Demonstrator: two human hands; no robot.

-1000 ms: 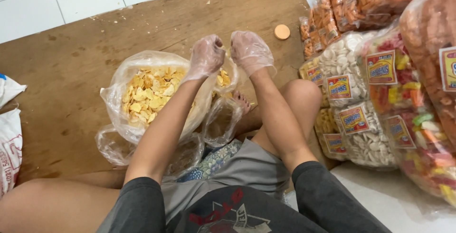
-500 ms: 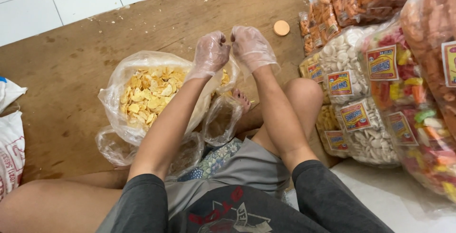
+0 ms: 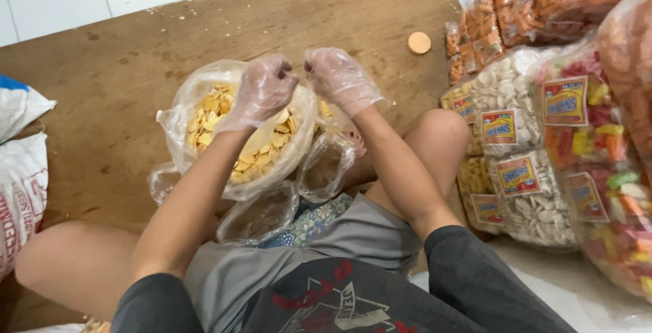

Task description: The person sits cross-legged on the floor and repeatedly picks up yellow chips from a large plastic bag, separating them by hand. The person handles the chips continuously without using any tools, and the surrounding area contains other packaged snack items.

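Fingers of left hand (image 3: 263, 88) and right hand (image 3: 339, 78): curled shut, pinching plastic above chip bag (image 3: 234, 133). Step, likely: bagging chips. Orange cap (image 3: 419, 42): beyond bag.

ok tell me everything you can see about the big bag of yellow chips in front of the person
The big bag of yellow chips is a clear, thin plastic sack, wrinkled and glossy, standing open with its rim rolled outward. It holds pale yellow, flat, roughly square chips. It sits on the brown wooden board by the person's legs. The left hand, in a clear plastic glove, is clenched above its right edge, and the forearm crosses over it. Smaller clear bags press against its lower and right sides.
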